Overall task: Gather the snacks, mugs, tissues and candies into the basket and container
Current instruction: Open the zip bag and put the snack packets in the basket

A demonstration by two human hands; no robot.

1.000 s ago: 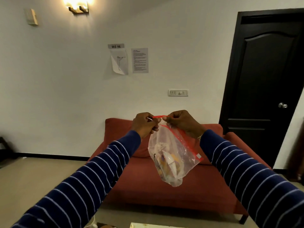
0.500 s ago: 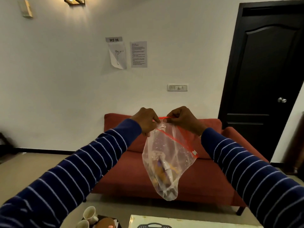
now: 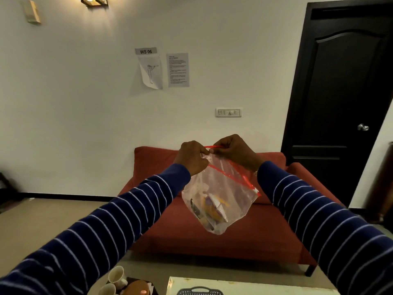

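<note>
Since a moment ago the bag (image 3: pixel 219 196) has swung rightward, hanging above the sofa (image 3: pixel 244 237). Left hand (image 3: pixel 192 157) and right hand (image 3: pixel 234 151) both pinch its red zip strip (image 3: pixel 214 147); press steadily along it so the candies (image 3: pixel 212 209) stay in.

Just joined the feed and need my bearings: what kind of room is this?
Probably a living room set up as a recording workspace: a red sofa against the wall, a dark door, and a "WS 06" sign above taped sheets.

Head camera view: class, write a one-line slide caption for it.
Both hands, left and right, pinch the red zip strip of a clear snack bag held above a red sofa.
</note>
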